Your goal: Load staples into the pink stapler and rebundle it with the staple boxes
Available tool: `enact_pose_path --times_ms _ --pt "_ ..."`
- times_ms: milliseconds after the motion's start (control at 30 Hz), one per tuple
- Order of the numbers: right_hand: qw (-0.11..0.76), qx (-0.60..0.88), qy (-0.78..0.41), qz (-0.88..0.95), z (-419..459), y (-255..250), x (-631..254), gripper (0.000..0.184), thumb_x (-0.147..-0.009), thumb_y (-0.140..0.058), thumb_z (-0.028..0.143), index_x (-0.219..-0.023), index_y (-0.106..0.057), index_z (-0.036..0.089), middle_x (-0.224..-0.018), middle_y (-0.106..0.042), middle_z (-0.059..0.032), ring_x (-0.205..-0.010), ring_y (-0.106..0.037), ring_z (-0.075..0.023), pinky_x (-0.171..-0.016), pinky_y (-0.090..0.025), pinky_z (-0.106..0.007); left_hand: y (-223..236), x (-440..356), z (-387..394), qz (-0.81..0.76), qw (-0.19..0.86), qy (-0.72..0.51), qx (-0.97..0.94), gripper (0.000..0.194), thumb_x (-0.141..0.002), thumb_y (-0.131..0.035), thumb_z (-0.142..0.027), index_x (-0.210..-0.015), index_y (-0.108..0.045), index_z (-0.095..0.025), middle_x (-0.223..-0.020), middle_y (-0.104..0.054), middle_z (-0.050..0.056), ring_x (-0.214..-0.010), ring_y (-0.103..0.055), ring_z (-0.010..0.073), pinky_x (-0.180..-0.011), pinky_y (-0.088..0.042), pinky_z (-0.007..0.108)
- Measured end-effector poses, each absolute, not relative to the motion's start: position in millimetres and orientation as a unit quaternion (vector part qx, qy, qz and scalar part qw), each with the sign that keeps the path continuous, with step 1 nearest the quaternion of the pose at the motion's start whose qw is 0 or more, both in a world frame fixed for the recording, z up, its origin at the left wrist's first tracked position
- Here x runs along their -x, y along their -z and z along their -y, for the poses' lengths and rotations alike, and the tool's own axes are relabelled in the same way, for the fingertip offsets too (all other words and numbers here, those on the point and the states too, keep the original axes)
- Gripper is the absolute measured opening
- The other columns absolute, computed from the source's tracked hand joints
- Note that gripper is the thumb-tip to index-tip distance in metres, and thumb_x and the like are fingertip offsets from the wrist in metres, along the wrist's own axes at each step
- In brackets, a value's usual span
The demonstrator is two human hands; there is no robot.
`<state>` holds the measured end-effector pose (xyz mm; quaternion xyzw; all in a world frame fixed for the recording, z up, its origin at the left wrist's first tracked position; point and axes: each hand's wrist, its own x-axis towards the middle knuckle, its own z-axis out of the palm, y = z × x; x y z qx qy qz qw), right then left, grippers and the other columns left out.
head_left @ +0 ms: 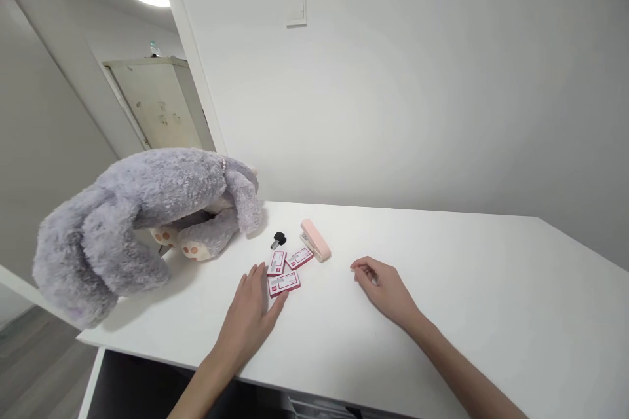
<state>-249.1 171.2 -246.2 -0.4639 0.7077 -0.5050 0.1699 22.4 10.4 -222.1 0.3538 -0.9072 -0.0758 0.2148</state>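
Palm down on the white tabletop, my left hand has its fingers spread beside several small white-and-magenta boxes. Its thumb and fingers lie around the edges of the nearest box; I cannot tell how firmly they touch it. Just behind lie a second box and a third box. A pink stapler rests to their right. My right hand is on the table farther right, its fingers curled and pressed together, with nothing visible in them.
A large grey plush toy slumps over the table's left side. Small black-and-silver objects lie behind the boxes. The white table meets a wall with a switch. A dark opening lies below its front edge.
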Motion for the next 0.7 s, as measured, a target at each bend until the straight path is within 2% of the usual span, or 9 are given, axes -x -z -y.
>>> enact_pose_path --times_ms 367,700 --pt "0.169 0.474 0.487 -0.714 -170.0 247.2 249.3 0.021 -0.097 -0.051 0.034 -0.102 -0.069 0.026 -0.091 -0.073 -0.004 -0.08 -0.061 -0.0211 -0.07 -0.047 -0.032 222.1 -22.2 -8.6 0.91 0.223 0.059 -0.344 0.066 -0.101 -0.048 -0.053 -0.152 -0.035 -0.013 -0.151 -0.054 0.021 -0.144 -0.049 0.0382 -0.114 -0.045 0.058" --pt "0.165 0.482 0.475 -0.718 -169.6 247.5 249.0 0.021 -0.097 -0.05 0.034 -0.103 -0.069 0.026 -0.092 -0.073 -0.0036 -0.079 -0.06 -0.0209 -0.071 -0.047 -0.032 235.1 -24.9 -0.8 0.918 0.229 0.03 -0.324 0.07 -0.1 -0.052 -0.052 -0.156 -0.033 -0.016 -0.156 -0.051 0.018 -0.147 -0.044 0.0375 -0.12 -0.039 0.06"
